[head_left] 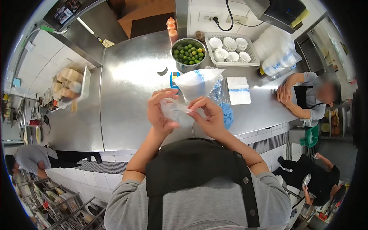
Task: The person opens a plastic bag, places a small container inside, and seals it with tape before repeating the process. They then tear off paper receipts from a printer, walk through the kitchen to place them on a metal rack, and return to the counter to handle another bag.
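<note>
A thin clear plastic bag is stretched between my two hands, above the steel counter. The fingers of my left hand curl around one side of it, thumb apart from the fingertips. On the other side, my right hand pinches the bag's edge between thumb and fingers. Just beyond my hands lies a larger white plastic pack with blue print. Partly under that pack is a small blue and yellow object. A crumpled blue cloth rests beside my right hand.
A steel pot of green limes stands at the back, near orange squeeze bottles. Right of it, a white basket holds stacked small bowls. A folded white pack lies nearby. A co-worker leans at the counter's right end.
</note>
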The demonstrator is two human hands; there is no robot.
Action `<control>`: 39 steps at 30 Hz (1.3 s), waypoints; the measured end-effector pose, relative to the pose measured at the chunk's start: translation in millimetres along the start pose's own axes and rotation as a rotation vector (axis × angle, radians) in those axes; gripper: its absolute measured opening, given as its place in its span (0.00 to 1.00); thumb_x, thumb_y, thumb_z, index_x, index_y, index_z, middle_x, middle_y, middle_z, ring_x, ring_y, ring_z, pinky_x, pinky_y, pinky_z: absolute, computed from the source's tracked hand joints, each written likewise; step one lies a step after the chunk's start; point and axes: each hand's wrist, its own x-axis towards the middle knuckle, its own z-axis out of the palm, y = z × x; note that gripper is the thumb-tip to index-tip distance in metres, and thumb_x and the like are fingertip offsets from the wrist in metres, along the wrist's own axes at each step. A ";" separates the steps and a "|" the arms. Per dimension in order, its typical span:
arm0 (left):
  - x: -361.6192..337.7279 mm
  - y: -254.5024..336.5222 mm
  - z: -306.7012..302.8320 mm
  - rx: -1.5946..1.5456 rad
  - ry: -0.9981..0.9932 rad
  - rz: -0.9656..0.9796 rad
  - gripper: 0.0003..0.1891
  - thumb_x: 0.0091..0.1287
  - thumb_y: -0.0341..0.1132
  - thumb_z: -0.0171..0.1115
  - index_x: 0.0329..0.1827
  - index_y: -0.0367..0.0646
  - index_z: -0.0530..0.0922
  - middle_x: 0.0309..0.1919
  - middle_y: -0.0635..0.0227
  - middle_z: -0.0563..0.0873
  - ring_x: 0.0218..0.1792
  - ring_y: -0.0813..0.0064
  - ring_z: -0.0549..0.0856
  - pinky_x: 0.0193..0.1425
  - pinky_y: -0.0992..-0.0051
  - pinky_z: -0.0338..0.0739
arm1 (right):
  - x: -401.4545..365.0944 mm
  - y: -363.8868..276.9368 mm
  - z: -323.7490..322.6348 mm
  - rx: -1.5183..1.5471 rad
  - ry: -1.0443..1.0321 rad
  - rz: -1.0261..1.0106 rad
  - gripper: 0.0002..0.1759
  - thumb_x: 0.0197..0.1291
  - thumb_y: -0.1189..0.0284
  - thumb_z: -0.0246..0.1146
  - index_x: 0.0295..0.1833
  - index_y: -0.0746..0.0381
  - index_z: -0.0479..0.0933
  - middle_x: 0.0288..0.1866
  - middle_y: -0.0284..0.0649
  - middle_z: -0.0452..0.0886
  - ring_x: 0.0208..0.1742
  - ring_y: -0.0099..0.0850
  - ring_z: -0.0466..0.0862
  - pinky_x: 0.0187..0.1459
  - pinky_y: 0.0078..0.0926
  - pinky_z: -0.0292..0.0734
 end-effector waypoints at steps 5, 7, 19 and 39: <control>-21.3 5.6 -22.0 0.172 -0.134 -0.234 0.29 0.54 0.32 0.84 0.57 0.38 0.76 0.46 0.62 0.87 0.35 0.79 0.84 0.32 0.83 0.76 | -6.7 4.0 -18.5 0.374 0.067 0.224 0.17 0.57 0.86 0.72 0.47 0.61 0.75 0.45 0.35 0.79 0.50 0.22 0.80 0.56 0.24 0.75; -20.0 10.5 -21.0 0.201 -0.113 -0.304 0.29 0.51 0.30 0.86 0.55 0.39 0.79 0.45 0.65 0.89 0.31 0.81 0.84 0.29 0.84 0.74 | -2.0 -7.4 -24.5 0.383 -0.003 0.248 0.20 0.56 0.85 0.74 0.51 0.61 0.75 0.46 0.35 0.80 0.50 0.22 0.80 0.56 0.24 0.75; 13.6 11.2 -21.2 0.178 -0.358 -0.237 0.34 0.50 0.36 0.86 0.60 0.40 0.80 0.51 0.62 0.87 0.41 0.76 0.86 0.34 0.78 0.79 | 7.0 -16.9 -41.8 0.306 -0.047 0.569 0.08 0.66 0.74 0.69 0.47 0.67 0.83 0.39 0.33 0.85 0.41 0.18 0.80 0.48 0.20 0.76; 38.4 47.5 19.3 0.263 -0.885 0.295 0.07 0.58 0.31 0.73 0.35 0.47 0.81 0.41 0.73 0.87 0.53 0.71 0.85 0.72 0.54 0.71 | 38.0 -29.6 -73.4 -0.472 0.133 0.220 0.07 0.57 0.79 0.73 0.39 0.64 0.81 0.36 0.34 0.84 0.39 0.24 0.83 0.49 0.24 0.77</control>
